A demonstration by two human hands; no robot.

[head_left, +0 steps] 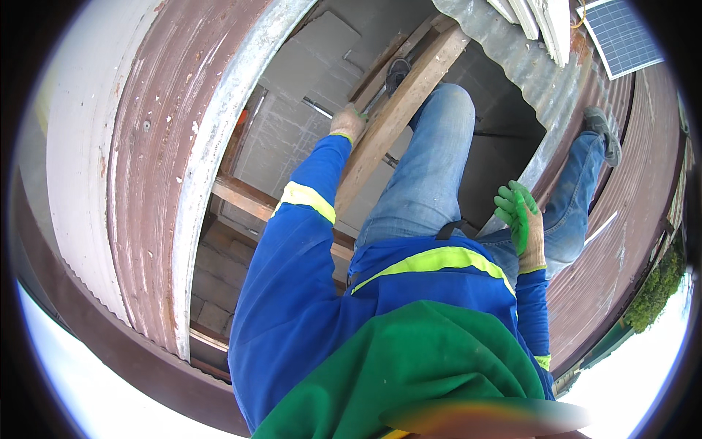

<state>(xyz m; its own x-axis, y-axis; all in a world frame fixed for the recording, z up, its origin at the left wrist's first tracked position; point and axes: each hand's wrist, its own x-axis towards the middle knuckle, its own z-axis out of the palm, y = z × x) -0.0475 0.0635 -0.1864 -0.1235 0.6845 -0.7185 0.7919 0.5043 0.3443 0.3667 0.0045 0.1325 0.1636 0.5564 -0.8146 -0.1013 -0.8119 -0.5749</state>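
Note:
My left hand [347, 123], in a beige glove with green on it, is closed beside a long timber beam [404, 104] that slants across the roof opening. Its fingers are partly hidden, so I cannot make out what they hold, if anything. My right hand [522, 223], in a beige glove with a green palm, hovers over my thigh at the opening's right edge. Its fingers are loosely bent and apart, with nothing in them. My left leg [431, 157] reaches down into the opening, its shoe beside the beam. My other leg [574, 197] rests on the brown roofing.
Ceiling boards [289, 139] lie below the opening. A crosswise timber [245, 196] runs under my left arm. Corrugated metal sheets [150, 168] border the left side, and a jagged-edged sheet [504, 55] the top right. White strips [545, 25] and a solar panel [621, 36] lie beyond.

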